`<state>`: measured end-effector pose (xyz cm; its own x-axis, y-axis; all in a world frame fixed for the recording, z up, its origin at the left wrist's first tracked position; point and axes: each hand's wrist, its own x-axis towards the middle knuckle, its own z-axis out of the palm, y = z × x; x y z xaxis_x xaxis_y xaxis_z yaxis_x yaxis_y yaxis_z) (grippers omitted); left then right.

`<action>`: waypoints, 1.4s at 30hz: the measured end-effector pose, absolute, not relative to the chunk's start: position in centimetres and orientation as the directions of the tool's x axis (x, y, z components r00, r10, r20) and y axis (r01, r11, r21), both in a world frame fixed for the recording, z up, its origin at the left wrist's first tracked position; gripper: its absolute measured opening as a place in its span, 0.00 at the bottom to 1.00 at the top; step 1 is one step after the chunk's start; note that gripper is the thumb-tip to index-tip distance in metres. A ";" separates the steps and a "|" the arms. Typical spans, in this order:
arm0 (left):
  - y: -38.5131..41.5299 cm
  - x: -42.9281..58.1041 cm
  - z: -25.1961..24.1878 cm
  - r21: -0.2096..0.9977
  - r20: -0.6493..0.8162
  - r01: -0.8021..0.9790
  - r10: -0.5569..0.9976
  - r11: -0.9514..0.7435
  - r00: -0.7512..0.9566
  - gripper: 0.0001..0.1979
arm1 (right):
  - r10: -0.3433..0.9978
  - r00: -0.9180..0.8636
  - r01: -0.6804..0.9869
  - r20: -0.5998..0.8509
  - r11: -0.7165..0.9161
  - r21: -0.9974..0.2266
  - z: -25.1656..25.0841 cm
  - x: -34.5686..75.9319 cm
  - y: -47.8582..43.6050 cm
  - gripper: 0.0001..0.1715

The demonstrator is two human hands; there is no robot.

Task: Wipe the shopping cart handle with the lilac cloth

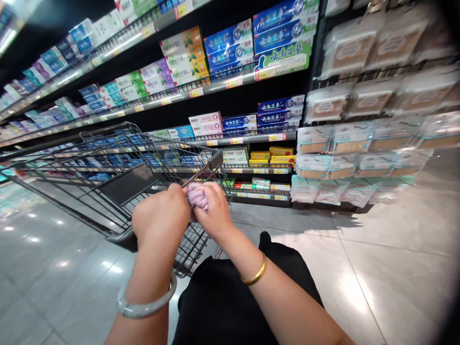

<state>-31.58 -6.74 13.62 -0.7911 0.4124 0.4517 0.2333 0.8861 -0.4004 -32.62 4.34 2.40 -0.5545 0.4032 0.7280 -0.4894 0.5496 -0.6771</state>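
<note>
A black wire shopping cart (pixel 127 184) stands ahead and to the left, its handle running slantwise under my hands. My left hand (pixel 161 213) is closed in a fist over the handle, a pale bangle on its wrist. Close beside it, my right hand (pixel 214 208) grips a crumpled lilac cloth (pixel 197 196) against the handle; a gold bangle circles that wrist. The fingertips of both hands are mostly hidden. Bare wire shows in the visible parts of the basket.
Long shelves (pixel 143 103) of boxed goods, blue boxes (pixel 230 43) among them, stretch along the far side beyond the cart. At right hang several rows of clear packs (pixel 350 139). Grey tiled floor (pixel 362 258) and my black clothing (pixel 244 297) lie below.
</note>
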 end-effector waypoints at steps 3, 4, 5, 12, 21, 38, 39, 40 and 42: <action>-6.4 -31.8 13.7 -0.385 0.453 0.235 0.404 0.892 -0.795 0.22 | 0.408 -0.567 -0.461 0.716 0.563 -0.686 1.8 -33.0 4.5 0.23; -6.3 -31.9 13.7 -0.374 0.457 0.229 0.394 0.899 -0.797 0.22 | 0.495 -0.592 -0.371 0.636 0.534 -0.760 1.5 -33.3 4.8 0.23; -6.1 -32.0 13.7 -0.363 0.458 0.226 0.384 0.904 -0.802 0.22 | 0.584 -0.607 -0.273 0.539 0.484 -0.831 1.2 -33.6 5.1 0.22; -5.8 -32.3 13.5 -0.359 0.471 0.238 0.395 0.903 -0.789 0.21 | 0.442 -0.558 -0.427 0.703 0.573 -0.700 1.5 -33.8 5.0 0.24; -5.4 -32.5 13.5 -0.350 0.474 0.253 0.404 0.902 -0.782 0.19 | 0.559 -0.576 -0.308 0.597 0.528 -0.792 0.7 -34.2 5.3 0.24; -4.9 -31.9 14.7 -0.192 0.360 0.308 0.359 0.932 -0.861 0.22 | 0.679 -0.541 -0.253 0.496 0.430 -0.866 -0.9 -34.7 3.8 0.25; -4.9 -32.0 14.7 -0.187 0.355 0.310 0.358 0.932 -0.864 0.22 | 0.699 -0.550 -0.212 0.457 0.413 -0.886 -1.1 -34.6 3.4 0.25; -4.8 -32.1 14.7 -0.184 0.352 0.311 0.358 0.932 -0.865 0.22 | 0.698 -0.561 -0.192 0.445 0.413 -0.890 -1.2 -34.5 3.0 0.26; -4.7 -32.4 14.6 -0.178 0.349 0.316 0.360 0.932 -0.865 0.21 | 0.658 -0.576 -0.216 0.486 0.451 -0.866 -1.6 -34.4 2.4 0.30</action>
